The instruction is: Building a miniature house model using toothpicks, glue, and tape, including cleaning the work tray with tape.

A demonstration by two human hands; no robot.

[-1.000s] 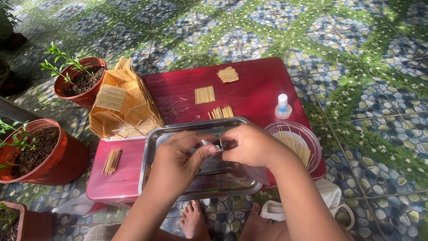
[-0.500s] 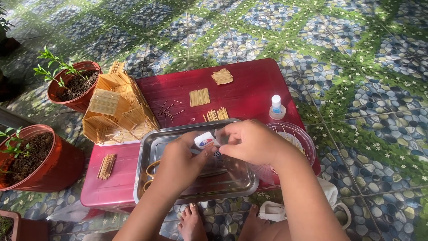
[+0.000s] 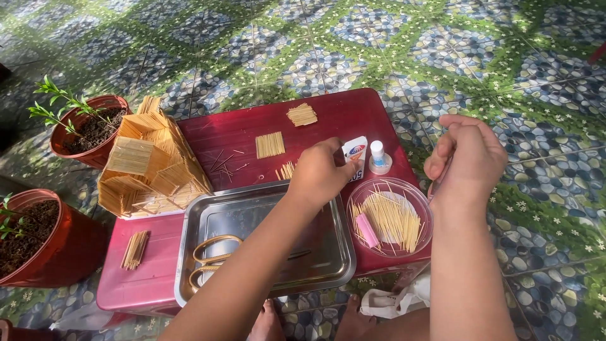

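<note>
The left hand (image 3: 319, 173) was closed around a small white glue tube (image 3: 355, 153), gripping it over the far edge of the steel tray (image 3: 325, 268); the tube's upper end projected from the fingers, just beside a small clear bottle with a white cap (image 3: 379, 158). The right hand (image 3: 466, 158) was raised past the right edge of the red surface (image 3: 328, 120), fingers curled in a loose fist; whether it pinched anything could not be told. A round clear dish (image 3: 416, 189) lay between the two forearms, holding a loose heap of toothpicks (image 3: 391, 218) and a pink piece (image 3: 366, 230). Inside the tray lay scissors with gold handles (image 3: 211, 256), partly hidden by the left forearm. A toothpick house model (image 3: 148, 167) stood at the left of the surface; two flat toothpick panels (image 3: 270, 144) (image 3: 302, 115) lay at the far side; a small bundle (image 3: 134, 249) lay at the near left. Two red plant pots (image 3: 79, 129) (image 3: 35, 237) stood on the tiled floor to the left.
</note>
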